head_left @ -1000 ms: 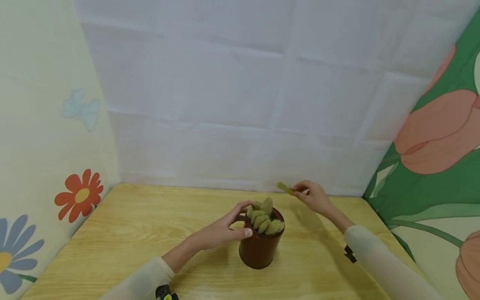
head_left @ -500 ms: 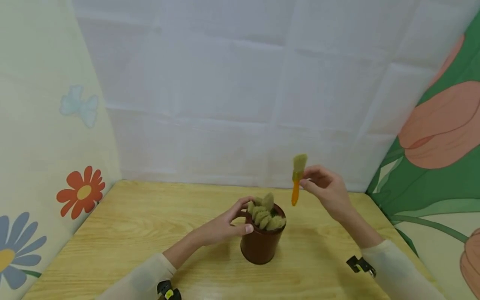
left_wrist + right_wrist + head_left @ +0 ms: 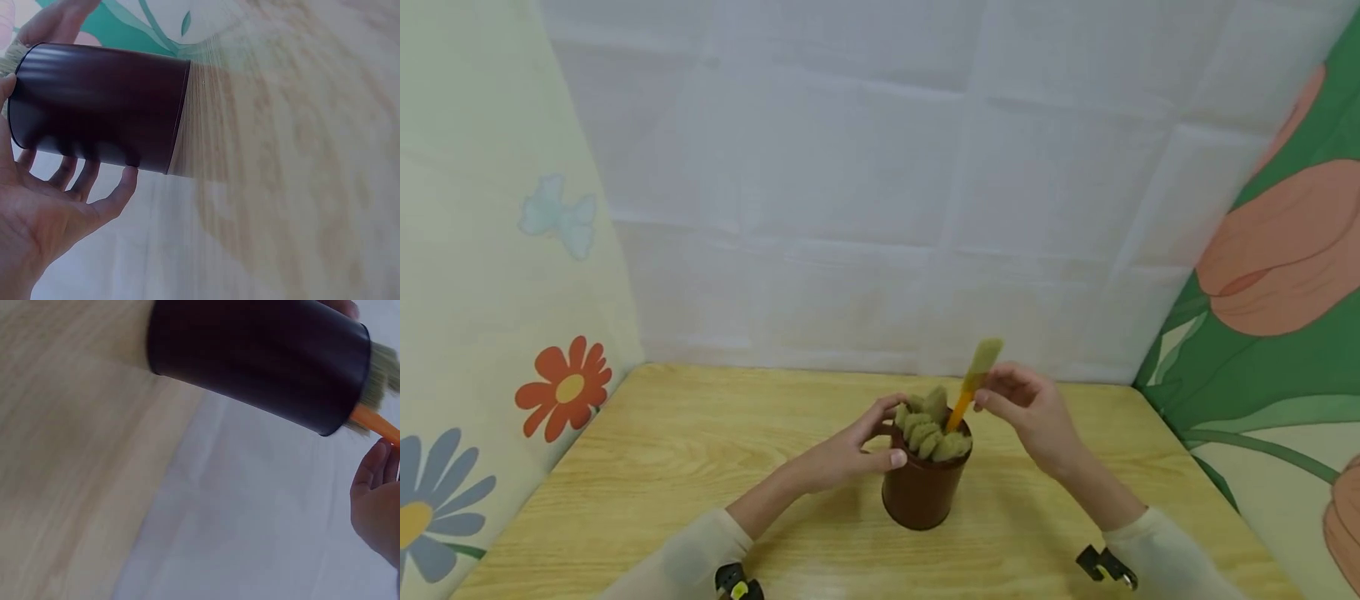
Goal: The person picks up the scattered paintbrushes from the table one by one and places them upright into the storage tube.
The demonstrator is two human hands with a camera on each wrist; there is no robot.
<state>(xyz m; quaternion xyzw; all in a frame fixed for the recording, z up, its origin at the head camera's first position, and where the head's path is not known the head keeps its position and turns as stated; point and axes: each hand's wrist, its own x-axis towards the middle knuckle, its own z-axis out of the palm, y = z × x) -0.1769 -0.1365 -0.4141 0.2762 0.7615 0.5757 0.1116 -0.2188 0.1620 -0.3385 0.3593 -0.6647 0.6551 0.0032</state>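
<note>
A dark brown cylindrical brush holder (image 3: pixel 925 492) stands upright on the table, with several pale bristle heads (image 3: pixel 934 433) of paintbrushes rising from its mouth. My left hand (image 3: pixel 847 454) grips it near the rim, thumb in front and fingers round the far side; in the left wrist view the fingertips (image 3: pixel 130 175) touch its wall. My right hand (image 3: pixel 1033 417) pinches a paintbrush (image 3: pixel 982 362) with an orange handle, bristles up. In the right wrist view the orange handle (image 3: pixel 375 424) reaches in at the holder's rim, beside the other bristles; its lower end is hidden.
The light wood-grain table (image 3: pixel 700 467) ends at a creased white backdrop (image 3: pixel 820 208). Flower-printed panels (image 3: pixel 1285 250) flank it on the right and left. A black wrist device (image 3: pixel 1107 567) sits at the right sleeve.
The paintbrush was turned from lying nearly flat to bristles up, then moved left and down until its handle entered the holder. My left hand keeps its hold on the brush holder.
</note>
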